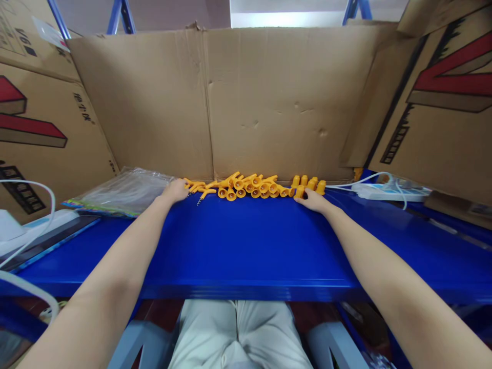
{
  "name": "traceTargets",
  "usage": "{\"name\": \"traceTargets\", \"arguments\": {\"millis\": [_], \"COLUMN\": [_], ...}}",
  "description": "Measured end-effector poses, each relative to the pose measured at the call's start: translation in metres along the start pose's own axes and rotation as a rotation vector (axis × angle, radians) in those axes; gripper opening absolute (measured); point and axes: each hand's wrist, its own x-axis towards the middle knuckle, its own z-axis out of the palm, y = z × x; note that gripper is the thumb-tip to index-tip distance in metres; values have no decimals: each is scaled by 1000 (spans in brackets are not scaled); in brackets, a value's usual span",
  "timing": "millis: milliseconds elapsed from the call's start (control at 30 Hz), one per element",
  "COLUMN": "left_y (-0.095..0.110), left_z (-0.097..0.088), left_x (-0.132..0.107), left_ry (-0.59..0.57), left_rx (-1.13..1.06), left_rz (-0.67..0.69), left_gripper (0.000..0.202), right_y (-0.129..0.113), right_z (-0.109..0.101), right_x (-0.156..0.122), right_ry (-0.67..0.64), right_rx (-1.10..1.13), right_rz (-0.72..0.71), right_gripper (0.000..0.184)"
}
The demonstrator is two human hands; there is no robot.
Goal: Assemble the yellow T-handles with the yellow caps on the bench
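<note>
Several small orange plastic parts (253,185) lie in a row at the far edge of a blue table (246,246), against a cardboard wall. My left hand (175,190) reaches to the left end of the row, its fingers curled over T-shaped orange pieces (200,188). My right hand (313,200) rests at the right end, fingers touching an upright orange piece (300,192) beside a small cluster of orange caps (313,183). Whether either hand grips a piece is hidden by the knuckles.
A clear plastic bag (123,192) lies left of the row. A white power strip (384,192) with cables sits at the right. A white cable (34,205) and a flat dark device (49,238) are at the left. Cardboard boxes (269,102) wall in the table.
</note>
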Motion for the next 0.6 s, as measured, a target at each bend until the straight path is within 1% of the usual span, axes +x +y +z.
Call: {"name": "traceTargets", "arguments": {"millis": [33,100,167,267,367,433,500,600], "left_y": [8,26,43,60,66,68,70,75], "left_z": [3,8,15,27,37,40,39,32], "left_x": [0,0,0,-1,1,2,3,4], "left_ry": [-12,-80,-156,-193,-228,-255,-263,-211], "left_rx": [32,174,271,383,428,428,400,265], "left_rz": [26,91,118,108,70,63,42,-23], "left_gripper": [13,17,20,25,28,26,20,5], "right_y": [0,-1,-2,-4,-4,-5,-5,-6], "right_z": [0,-1,-1,-2,-2,-2,-2,-2], "right_x": [0,-1,-2,-3,-3,-3,-4,-4], "right_ry": [1,-1,-7,-15,-15,-15,-18,-17], "right_rx": [2,0,-6,-9,-12,-22,-30,-22], "right_rz": [0,9,19,15,12,17,17,8], "right_gripper": [44,44,44,41,40,40,39,40]}}
